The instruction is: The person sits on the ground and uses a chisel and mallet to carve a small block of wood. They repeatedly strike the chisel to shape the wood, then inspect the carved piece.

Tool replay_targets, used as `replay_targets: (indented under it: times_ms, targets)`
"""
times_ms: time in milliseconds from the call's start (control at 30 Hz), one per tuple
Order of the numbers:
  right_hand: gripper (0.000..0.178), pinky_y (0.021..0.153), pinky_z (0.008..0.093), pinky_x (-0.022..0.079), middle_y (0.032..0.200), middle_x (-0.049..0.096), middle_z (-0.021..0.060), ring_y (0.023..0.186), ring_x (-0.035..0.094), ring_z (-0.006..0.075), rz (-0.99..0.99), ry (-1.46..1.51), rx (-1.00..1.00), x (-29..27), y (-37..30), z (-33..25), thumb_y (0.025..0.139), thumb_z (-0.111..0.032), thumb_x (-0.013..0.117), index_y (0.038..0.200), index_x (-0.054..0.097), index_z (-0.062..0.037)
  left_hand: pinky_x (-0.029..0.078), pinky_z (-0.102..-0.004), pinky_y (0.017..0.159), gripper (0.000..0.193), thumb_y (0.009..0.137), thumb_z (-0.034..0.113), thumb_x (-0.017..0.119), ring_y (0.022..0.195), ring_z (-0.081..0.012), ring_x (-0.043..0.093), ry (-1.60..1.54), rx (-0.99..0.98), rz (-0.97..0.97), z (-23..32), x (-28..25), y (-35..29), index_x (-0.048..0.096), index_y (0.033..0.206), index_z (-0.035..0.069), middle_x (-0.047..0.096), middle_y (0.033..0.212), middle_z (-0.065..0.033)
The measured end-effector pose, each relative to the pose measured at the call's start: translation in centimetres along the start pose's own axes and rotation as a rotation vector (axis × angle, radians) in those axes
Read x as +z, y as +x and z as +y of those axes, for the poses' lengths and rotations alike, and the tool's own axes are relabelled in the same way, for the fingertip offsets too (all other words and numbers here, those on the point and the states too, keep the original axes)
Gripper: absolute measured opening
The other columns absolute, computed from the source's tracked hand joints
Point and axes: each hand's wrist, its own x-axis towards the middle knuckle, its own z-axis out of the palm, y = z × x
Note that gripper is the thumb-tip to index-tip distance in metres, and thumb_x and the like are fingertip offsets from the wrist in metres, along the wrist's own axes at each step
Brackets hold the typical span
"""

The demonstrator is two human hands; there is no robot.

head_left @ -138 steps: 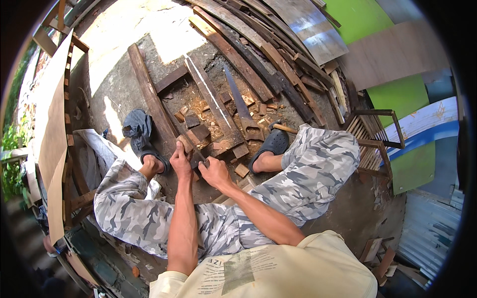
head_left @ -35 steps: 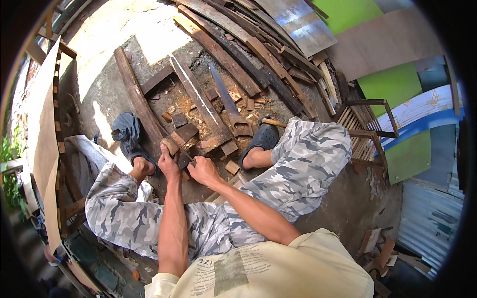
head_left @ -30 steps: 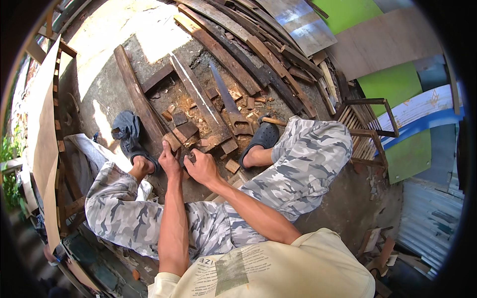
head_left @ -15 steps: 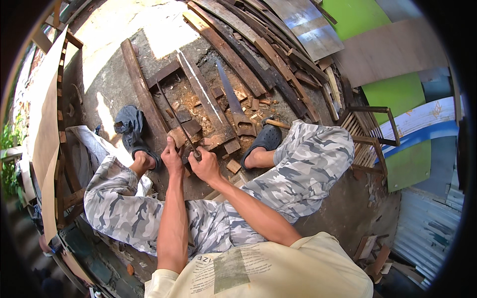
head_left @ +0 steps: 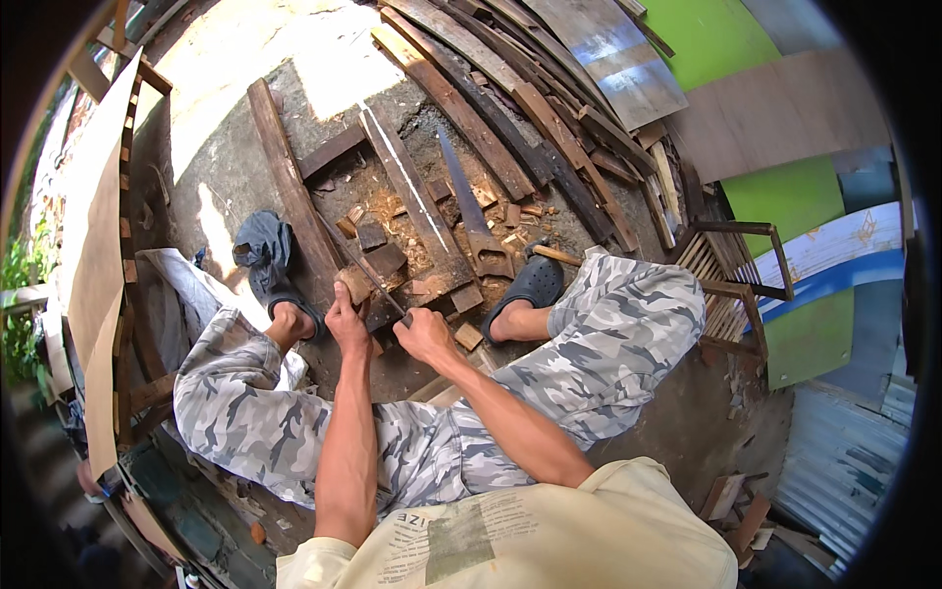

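Between my feet, my left hand (head_left: pixel 347 322) is closed round a small brown wood block (head_left: pixel 355 284), thumb up along its near end. My right hand (head_left: pixel 426 337) grips the dark handle of a long, narrow, blade-like tool (head_left: pixel 369 267), whose exact kind I cannot make out. The tool slants away to the far left, passing close beside the block; whether they touch is unclear. Just beyond lie a dark wood block (head_left: pixel 386 259) and a plank (head_left: pixel 407 187) with a white stripe. A handsaw (head_left: pixel 465 191) rests right of that plank.
Wood chips and offcuts (head_left: pixel 469 337) litter the ground. A long beam (head_left: pixel 291 182) lies to the left, and stacked planks (head_left: pixel 471 108) run along the far right. A wooden handle (head_left: pixel 555 254) lies by my right clog (head_left: pixel 536 280). A slatted wooden frame (head_left: pixel 731 270) stands right.
My right hand has drawn slightly right and toward me with the blade-like tool. The tool's far end is lower and nearer. My left hand keeps the block in about the same place.
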Motion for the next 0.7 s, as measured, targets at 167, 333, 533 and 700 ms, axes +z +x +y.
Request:
replay_targets:
  times_ms: [167, 333, 533, 700]
  targets:
    - [0.033, 0.062, 0.0464, 0.049, 0.066, 0.062, 0.0246, 0.065, 0.065, 0.0416, 0.215, 0.298, -0.201, -2.2, -1.3, -4.4, 0.085, -0.028, 0.065, 0.085, 0.064, 0.0047, 0.054, -0.0270, 0.068, 0.051, 0.099, 0.045, 0.061, 0.078, -0.0107, 0.062, 0.039, 0.026, -0.034, -0.2, 0.0, 0.1, 0.072, 0.092, -0.004, 0.066, 0.087, -0.0034]
    - [0.033, 0.061, 0.0458, 0.048, 0.065, 0.060, 0.0248, 0.065, 0.064, 0.0421, 0.048, 0.110, -0.115, -1.6, -2.1, -1.1, 0.085, -0.028, 0.065, 0.087, 0.064, 0.0044, 0.051, -0.0257, 0.062, 0.051, 0.099, 0.045, 0.061, 0.073, -0.0092, 0.060, 0.034, 0.036, -0.031, -0.3, -0.3, 0.3, 0.071, 0.087, -0.004, 0.065, 0.082, -0.0023]
    - [0.030, 0.058, 0.0444, 0.049, 0.064, 0.061, 0.0246, 0.065, 0.064, 0.0440, 0.149, 0.184, -0.216, -3.2, -2.6, -4.9, 0.088, -0.024, 0.065, 0.082, 0.061, 0.0048, 0.051, -0.0257, 0.062, 0.052, 0.099, 0.045, 0.061, 0.072, -0.0102, 0.060, 0.068, 0.032, -0.021, -0.7, -0.5, 0.8, 0.070, 0.086, -0.004, 0.065, 0.082, -0.0030]
    - [0.033, 0.076, 0.0523, 0.052, 0.079, 0.066, 0.0307, 0.082, 0.065, 0.0481, -0.040, 0.047, -0.034, -2.2, -2.3, -2.6, 0.085, -0.027, 0.061, 0.091, 0.066, 0.0057, 0.054, -0.0265, 0.068, 0.051, 0.100, 0.045, 0.060, 0.076, -0.0109, 0.062, 0.074, 0.047, -0.038, -0.4, -0.4, 0.5, 0.070, 0.087, -0.004, 0.066, 0.084, -0.0039]
